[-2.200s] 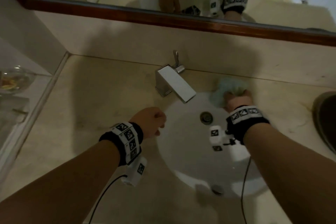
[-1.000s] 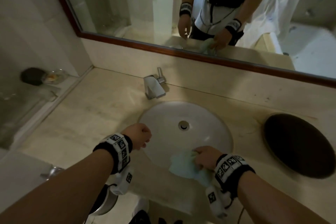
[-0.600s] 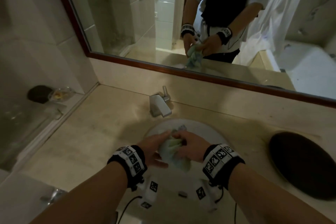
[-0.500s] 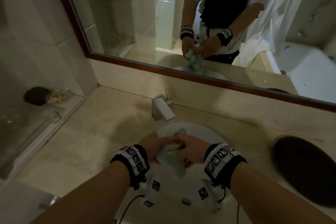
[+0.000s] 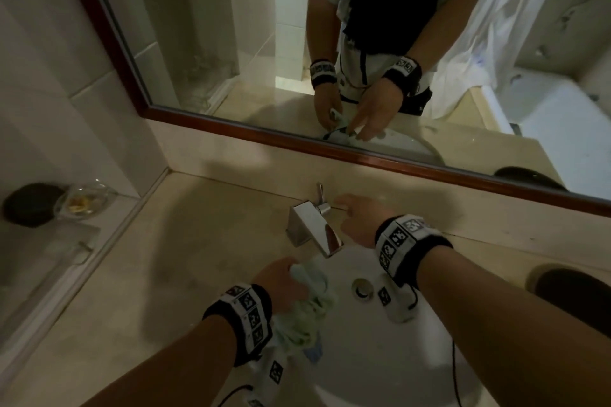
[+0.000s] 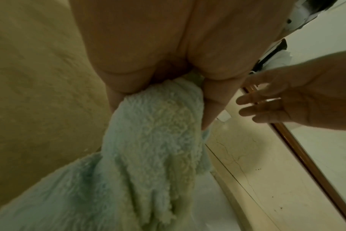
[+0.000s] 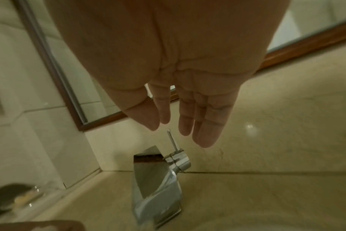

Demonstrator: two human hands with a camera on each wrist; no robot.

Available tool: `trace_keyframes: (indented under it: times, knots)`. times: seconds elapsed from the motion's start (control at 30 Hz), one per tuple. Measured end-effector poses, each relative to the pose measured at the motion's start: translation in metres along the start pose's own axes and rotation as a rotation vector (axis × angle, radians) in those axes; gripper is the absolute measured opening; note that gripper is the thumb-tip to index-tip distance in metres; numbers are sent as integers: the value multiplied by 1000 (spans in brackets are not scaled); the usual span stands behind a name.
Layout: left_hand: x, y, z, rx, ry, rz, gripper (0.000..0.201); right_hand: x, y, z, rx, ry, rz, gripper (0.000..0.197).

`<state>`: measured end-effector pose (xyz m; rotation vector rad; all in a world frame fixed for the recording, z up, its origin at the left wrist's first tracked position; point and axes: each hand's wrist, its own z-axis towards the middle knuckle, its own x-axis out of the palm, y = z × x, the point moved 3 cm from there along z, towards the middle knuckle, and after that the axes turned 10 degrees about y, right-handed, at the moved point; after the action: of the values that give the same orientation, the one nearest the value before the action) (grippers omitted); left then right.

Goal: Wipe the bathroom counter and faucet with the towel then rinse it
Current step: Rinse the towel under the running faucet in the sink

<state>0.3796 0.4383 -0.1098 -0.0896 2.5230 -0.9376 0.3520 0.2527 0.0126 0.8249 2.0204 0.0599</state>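
My left hand grips a bunched pale green towel over the left side of the white basin, below the spout; the towel hangs down from my curled fingers. My right hand is out over the counter just right of the chrome faucet, fingers straight and empty. In the right wrist view my fingers hover just above the thin upright lever of the faucet, not touching it. No water runs from the spout.
The beige stone counter runs left to a ledge with a glass dish and a dark round object. A dark round opening sits at the right. A wood-framed mirror backs the counter.
Half a second ago both hands held the towel over the basin. My right hand has let go and reached up to the faucet lever; the left keeps the towel.
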Motion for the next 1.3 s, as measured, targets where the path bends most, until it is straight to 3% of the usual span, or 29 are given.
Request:
trace_keyframes:
  times: [0.23,0.43,0.63,0.83,0.9,1.1,1.3]
  knots:
    - [-6,8,2,11,-71,-121,22,0,14,67,-14,79,-458,71]
    - [-5,8,9,-25,-84,-172,28,-3,4,89,-25,44,-627,78]
    - [-7,8,16,-125,-74,-120,26,-8,-4,90,-51,-13,-708,72]
    - [-5,13,20,-192,-75,-124,56,-2,-5,94,-98,-60,-820,71]
    - [-2,15,20,-189,-77,-132,53,-2,-7,95,-100,-62,-812,68]
    - [5,17,14,-158,-62,-208,14,1,-17,96,-113,17,-696,64]
    - [16,17,11,-164,-52,-337,16,29,-34,78,-92,23,-96,33]
